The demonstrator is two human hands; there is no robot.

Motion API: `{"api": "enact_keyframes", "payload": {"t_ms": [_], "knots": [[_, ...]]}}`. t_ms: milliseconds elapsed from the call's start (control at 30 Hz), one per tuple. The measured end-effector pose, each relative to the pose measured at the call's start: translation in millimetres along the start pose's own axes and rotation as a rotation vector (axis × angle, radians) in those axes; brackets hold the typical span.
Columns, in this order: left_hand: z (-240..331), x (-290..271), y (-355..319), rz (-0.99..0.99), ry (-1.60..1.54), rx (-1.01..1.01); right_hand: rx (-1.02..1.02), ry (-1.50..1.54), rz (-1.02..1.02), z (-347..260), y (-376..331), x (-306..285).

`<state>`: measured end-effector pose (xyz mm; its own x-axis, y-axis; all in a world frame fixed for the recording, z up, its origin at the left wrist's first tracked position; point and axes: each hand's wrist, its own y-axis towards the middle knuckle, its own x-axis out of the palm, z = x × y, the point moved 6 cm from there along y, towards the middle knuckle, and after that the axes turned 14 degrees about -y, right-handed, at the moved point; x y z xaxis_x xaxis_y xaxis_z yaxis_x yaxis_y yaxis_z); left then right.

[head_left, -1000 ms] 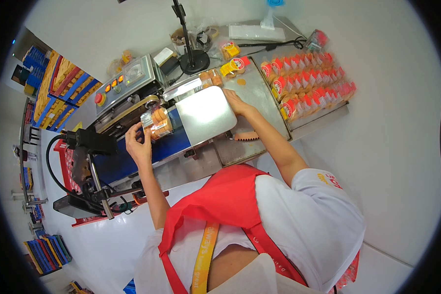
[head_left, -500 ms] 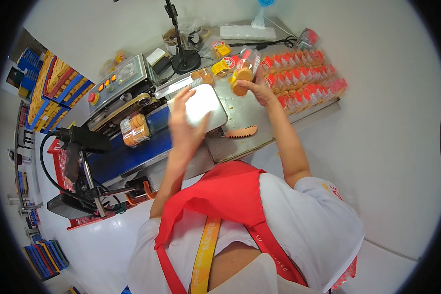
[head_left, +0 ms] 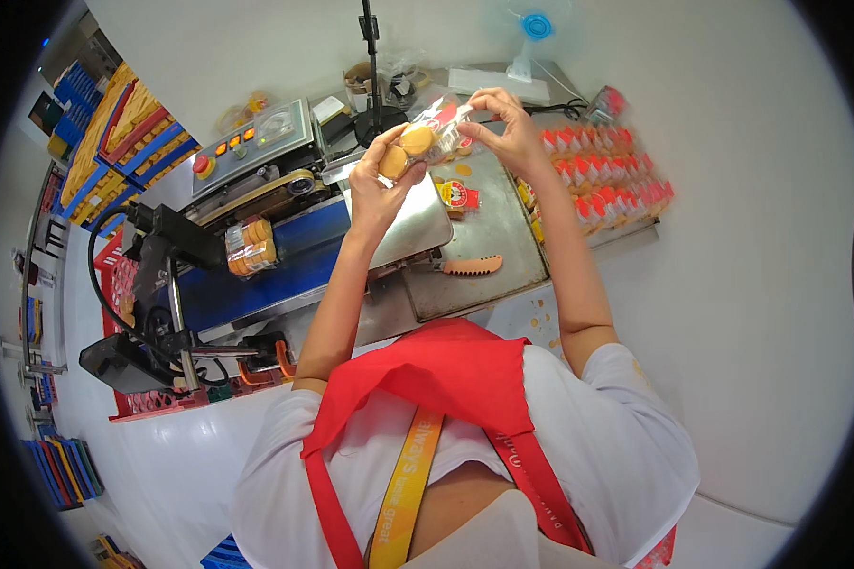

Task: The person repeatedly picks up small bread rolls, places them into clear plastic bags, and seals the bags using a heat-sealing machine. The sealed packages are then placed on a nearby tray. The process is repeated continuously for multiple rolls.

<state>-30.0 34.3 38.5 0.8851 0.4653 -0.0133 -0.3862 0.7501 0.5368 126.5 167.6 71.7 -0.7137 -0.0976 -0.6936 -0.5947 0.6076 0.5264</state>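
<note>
Both hands hold one clear plastic bag of round golden cookies (head_left: 417, 140), raised over the steel table. My left hand (head_left: 378, 194) grips the cookie-filled end, thumb underneath and fingers over the top. My right hand (head_left: 514, 137) pinches the bag's other end, which is crinkled film with some red on it. Below lies another pack with a red and yellow label (head_left: 458, 196). A flat metal plate (head_left: 413, 223) is partly hidden behind my left forearm. Another cookie pack (head_left: 251, 248) rests on the blue conveyor belt (head_left: 304, 248) to the left.
An orange-handled tool (head_left: 473, 266) lies near the table's front edge. Rows of red-topped packs (head_left: 598, 175) stand at the right. A machine with a control panel (head_left: 256, 142) flanks the belt, and a black stand (head_left: 375, 119) rises behind. A small blue fan (head_left: 531, 38) is farther back.
My left hand, empty over the metal plate before, now grips the bag's cookie end. My right hand has shifted from the cookies to the film end. The bag has moved left.
</note>
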Motion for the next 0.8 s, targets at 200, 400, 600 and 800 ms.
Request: {"api": "enact_keyframes", "payload": {"t_ms": [200, 400, 600, 800], "knots": [[-36, -15, -6, 0.048, -0.899, -0.457, 0.06, 0.479, -0.241, -29, 16, 9], [-61, -11, -30, 0.151, -1.267, -0.823, -0.325, 0.285, -0.393, -89, 26, 8], [-36, -18, -16, -0.128, -0.469, -0.305, -0.418, 0.192, -0.23, -109, 41, 28], [-42, -37, -17, 0.155, -0.644, -0.273, -0.141, 0.159, 0.102, -76, 32, 22]]}}
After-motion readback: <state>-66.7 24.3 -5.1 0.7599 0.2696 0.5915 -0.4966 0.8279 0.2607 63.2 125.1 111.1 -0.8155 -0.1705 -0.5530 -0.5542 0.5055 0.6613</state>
